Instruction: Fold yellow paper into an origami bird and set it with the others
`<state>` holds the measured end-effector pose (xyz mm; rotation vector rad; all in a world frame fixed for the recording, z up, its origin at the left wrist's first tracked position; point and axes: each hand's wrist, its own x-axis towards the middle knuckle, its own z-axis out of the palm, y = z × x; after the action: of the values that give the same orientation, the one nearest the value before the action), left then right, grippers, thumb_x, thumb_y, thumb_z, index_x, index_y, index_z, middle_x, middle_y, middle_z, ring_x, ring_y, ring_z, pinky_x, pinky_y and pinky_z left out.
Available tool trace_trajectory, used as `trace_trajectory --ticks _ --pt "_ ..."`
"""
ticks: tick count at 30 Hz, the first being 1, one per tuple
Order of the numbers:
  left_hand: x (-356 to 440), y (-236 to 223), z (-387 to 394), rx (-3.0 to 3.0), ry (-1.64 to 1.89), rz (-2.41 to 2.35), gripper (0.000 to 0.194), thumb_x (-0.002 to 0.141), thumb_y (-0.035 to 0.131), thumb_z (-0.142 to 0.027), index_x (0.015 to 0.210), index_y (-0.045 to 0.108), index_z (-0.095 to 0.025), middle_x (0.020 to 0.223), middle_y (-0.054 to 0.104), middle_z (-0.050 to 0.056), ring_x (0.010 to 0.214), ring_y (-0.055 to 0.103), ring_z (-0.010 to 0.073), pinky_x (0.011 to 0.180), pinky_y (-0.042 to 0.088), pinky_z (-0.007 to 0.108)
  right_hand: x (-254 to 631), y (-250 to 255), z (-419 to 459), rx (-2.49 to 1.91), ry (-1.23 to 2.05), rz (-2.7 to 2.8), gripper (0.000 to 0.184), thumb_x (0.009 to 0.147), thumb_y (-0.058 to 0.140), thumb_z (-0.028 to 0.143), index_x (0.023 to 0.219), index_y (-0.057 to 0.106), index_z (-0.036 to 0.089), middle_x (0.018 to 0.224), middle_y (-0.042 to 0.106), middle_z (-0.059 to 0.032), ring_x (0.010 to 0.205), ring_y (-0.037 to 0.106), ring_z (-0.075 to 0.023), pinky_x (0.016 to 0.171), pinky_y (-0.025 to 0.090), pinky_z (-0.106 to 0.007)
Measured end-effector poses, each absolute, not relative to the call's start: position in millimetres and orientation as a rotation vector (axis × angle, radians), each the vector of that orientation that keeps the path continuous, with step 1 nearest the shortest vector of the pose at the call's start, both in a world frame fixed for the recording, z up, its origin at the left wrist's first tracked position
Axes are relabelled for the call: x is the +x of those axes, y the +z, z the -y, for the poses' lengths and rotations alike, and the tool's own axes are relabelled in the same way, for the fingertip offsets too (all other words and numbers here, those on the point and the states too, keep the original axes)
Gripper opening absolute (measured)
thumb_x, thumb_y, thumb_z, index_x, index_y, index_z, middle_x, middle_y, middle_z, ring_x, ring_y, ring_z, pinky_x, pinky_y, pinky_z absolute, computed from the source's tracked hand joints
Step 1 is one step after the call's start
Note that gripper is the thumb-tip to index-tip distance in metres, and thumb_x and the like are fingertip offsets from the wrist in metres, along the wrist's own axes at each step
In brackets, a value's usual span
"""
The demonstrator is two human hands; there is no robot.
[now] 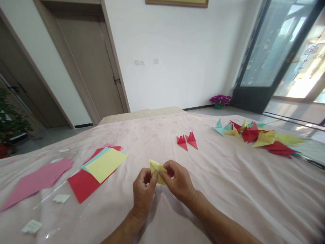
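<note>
Pale pink cloth point(228, 196): spread as working surface. Yellow folded paper point(155, 166): pinched by left hand point(142, 193) and right hand point(182, 183) alike, apparently so its folds are held steady. Flat sheets point(106, 164): stacked left of the left hand, presumably for easy reach. Red folded birds point(181, 142): set beyond the right hand. Folded pieces point(265, 139): heaped farther right, seemingly kept clear.

White wall point(182, 44) straight ahead, dotted with pale wall plates point(137, 62), the lower edge of a frame point(177, 3) above. To the left, a brown door point(83, 51) and leafy greenery point(11, 113). To the right, a dark-framed glass door point(269, 44), daylight beyond, purple flowers point(220, 99) near its foot. Grey floor point(54, 134); in front, a cloth-covered surface point(148, 135), pale pink and flowered.
</note>
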<state>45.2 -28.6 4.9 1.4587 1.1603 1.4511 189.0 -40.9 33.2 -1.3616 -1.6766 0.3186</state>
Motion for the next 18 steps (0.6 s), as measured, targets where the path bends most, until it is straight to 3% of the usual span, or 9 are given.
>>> trace_trajectory --ticks 18 --pt "48.5 3.2 30.0 1.373 1.423 -1.083 0.028 0.079 0.069 -0.042 0.072 0.055 -0.018 0.060 0.055 -0.004 0.052 0.052 0.0100 0.052 0.045 0.021 186.2 29.2 45.9 -1.309 -0.024 1.846 0.009 0.083 0.052 0.014 0.078 0.052 0.021 0.071 0.059 -0.0007 0.064 0.054 -0.0151 0.062 0.037 -0.026"
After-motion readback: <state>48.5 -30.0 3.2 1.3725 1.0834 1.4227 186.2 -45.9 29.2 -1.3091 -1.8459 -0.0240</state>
